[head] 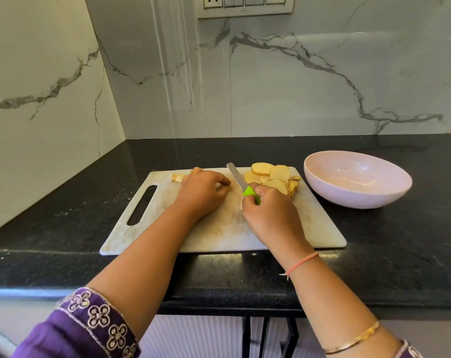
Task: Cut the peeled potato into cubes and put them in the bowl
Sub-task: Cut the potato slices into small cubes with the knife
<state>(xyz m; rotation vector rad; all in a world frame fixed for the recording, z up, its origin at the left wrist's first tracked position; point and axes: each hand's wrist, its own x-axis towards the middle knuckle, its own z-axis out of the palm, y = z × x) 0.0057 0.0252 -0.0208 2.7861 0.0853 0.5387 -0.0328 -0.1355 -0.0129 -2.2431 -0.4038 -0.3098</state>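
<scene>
The potato is cut into a pile of flat round slices, the potato slices [272, 177], heaped and overlapping on the far right part of the white cutting board [219, 236]; none are in cube form that can be made out. A smaller pale potato piece [177, 177] lies at the board's far left edge, just beyond the left hand [203, 192].

The knife [241, 183] lies between the two hands, its serrated blade pointing away from the person and just beside the slice pile. The right hand [268, 213] grips its bright green handle, fingers wrapped tightly round it. The left hand rests on the middle of the board, knuckles up, fingers curled downward with thumb and forefinger drawn close together near a small tan bit; whether they actually hold it I cannot tell. A ring shows on one finger of that hand.

The bowl [357, 180], a wide shallow one in pale pink, stands on the black stone counter [400, 254] just right of the board, not touching it, with only a tiny dark speck inside. The board has a slot handle at its left end.

A pink thread bracelet [300, 264] and a gold bangle [353, 341] circle the right forearm; a purple embroidered sleeve [90, 326] covers the left. Grey-veined marble tiles [322, 86] back the counter, with a switch panel [245, 5] at the top.
</scene>
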